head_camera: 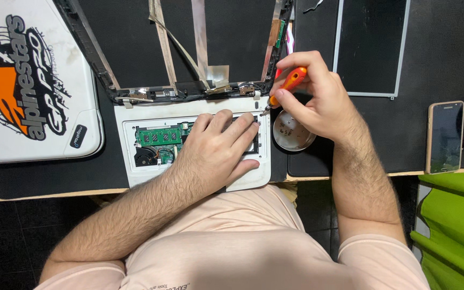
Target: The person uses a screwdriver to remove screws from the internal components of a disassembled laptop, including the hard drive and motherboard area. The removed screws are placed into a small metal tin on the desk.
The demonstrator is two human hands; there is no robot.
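Observation:
A small white laptop base [135,115] lies open on the black desk mat, with its green circuit board [158,136] and a round fan exposed. My left hand [216,150] rests flat on the base, fingers spread toward its right edge. My right hand [312,94] grips an orange-handled screwdriver [288,86], whose tip touches the base's upper right corner beside my left fingertips. The stripped lid frame [189,37] with loose ribbon cables stands behind the base.
A round metal dish [294,131] with tiny screws sits right of the laptop, under my right hand. A removed screen panel [371,45] lies at the back right, a phone [445,137] far right, a white stickered case [33,80] at left.

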